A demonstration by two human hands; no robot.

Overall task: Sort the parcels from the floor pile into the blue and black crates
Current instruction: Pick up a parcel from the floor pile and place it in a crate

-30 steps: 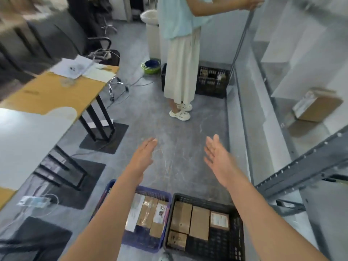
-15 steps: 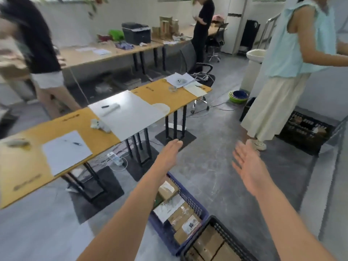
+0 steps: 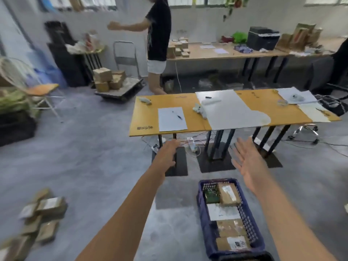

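Note:
The floor pile of brown cardboard parcels (image 3: pixel 40 213) lies at the lower left, blurred by motion. The blue crate (image 3: pixel 206 230) sits on the floor at the lower middle-right and holds several brown and white parcels. The black crate is out of view. My left hand (image 3: pixel 168 154) reaches forward above the floor, fingers loose, holding nothing. My right hand (image 3: pixel 248 162) is stretched out with straight spread fingers, empty, just beyond the blue crate's far end.
A yellow-topped table (image 3: pixel 169 132) with papers stands ahead on black legs, cables and a power strip (image 3: pixel 191 145) under it. A person in a black shirt (image 3: pixel 157 42) stands behind it. A trolley with boxes (image 3: pixel 114 85) and a chair (image 3: pixel 35 89) are at the left.
The view has swung left: the black crate and the person in the skirt have left the frame, and the floor pile has come into view. Both hands stay empty and outstretched.

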